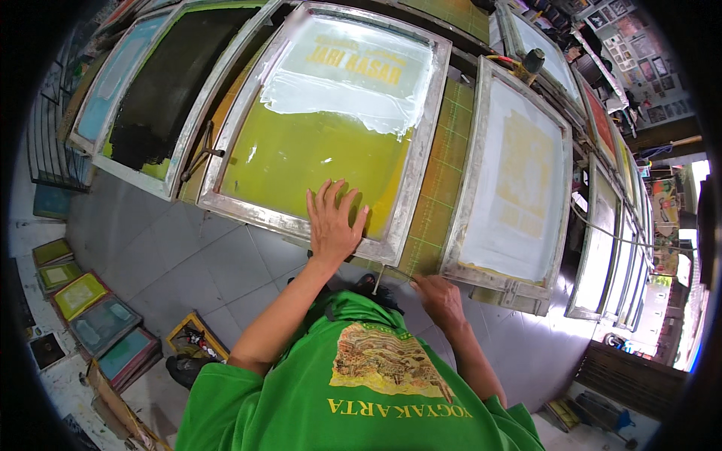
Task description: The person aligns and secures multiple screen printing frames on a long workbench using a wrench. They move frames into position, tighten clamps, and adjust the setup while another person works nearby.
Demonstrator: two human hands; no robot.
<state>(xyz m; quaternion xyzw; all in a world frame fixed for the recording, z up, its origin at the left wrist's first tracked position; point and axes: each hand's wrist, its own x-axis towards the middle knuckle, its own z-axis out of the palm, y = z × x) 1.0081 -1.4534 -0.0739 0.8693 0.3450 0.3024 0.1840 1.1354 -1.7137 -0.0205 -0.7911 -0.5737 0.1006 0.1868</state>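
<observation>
A metal-framed printing screen (256,158) with yellow-green mesh and a white-coated upper part bearing faint yellow lettering lies before me. My left hand (335,225) rests on its lower mesh, fingers apart. Below the frame's lower right, my right hand (440,301) is closed on a thin metal rod (406,274), whose join to the frame is too small to make out clearly.
Neighbouring screens, one black-coated (169,75), one pale (509,180), flank this one, with a gridded board (440,165) between. Stacked small screens (83,297) and a yellow tray (180,331) sit at lower left, a dark slatted object (624,376) at lower right.
</observation>
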